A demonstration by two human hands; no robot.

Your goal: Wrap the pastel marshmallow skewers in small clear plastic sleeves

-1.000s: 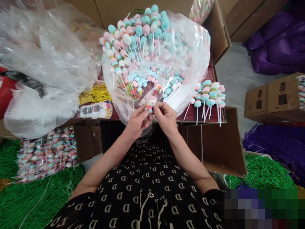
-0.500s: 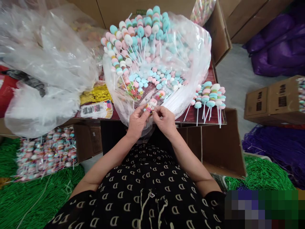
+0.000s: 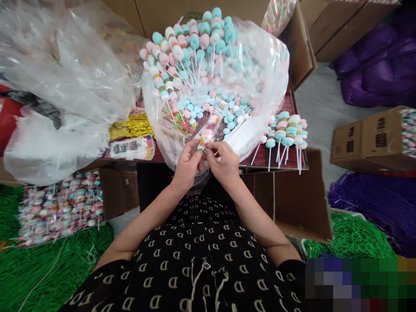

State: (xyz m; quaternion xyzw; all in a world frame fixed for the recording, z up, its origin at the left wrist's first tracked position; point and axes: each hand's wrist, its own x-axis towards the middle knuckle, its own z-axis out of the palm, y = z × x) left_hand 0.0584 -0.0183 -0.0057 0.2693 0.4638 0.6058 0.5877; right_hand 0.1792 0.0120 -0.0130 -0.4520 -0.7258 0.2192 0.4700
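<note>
A clear printed bag with a candy skewer in it (image 3: pixel 209 126) lies pointing away from me, its near end between my hands. My left hand (image 3: pixel 187 164) is closed, thumb and fingers pinching that near end, where a pale blue candy and a bit of yellow show. From the other side my right hand (image 3: pixel 225 164) pinches at the same spot; the small thing in its fingertips is hidden. Around the bag lie loose pink, blue and white candies (image 3: pixel 231 117) and colourful gummy rings (image 3: pixel 186 126). White sticks (image 3: pixel 245 134) lie beside my right hand.
Candy skewers (image 3: pixel 204 41) are heaped at the back in a big plastic bag (image 3: pixel 269 73). More skewers (image 3: pixel 287 130) overhang the table's right edge. Gold twist ties (image 3: pixel 132 126) and flat printed bags (image 3: pixel 131 148) lie left. An open carton (image 3: pixel 300 195) stands below right; packed skewers (image 3: pixel 61 208) lie below left.
The bagged skewer has turned and now stretches away from me, its near end at my fingertips. Both hands stay close together, with their fingers shifted slightly.
</note>
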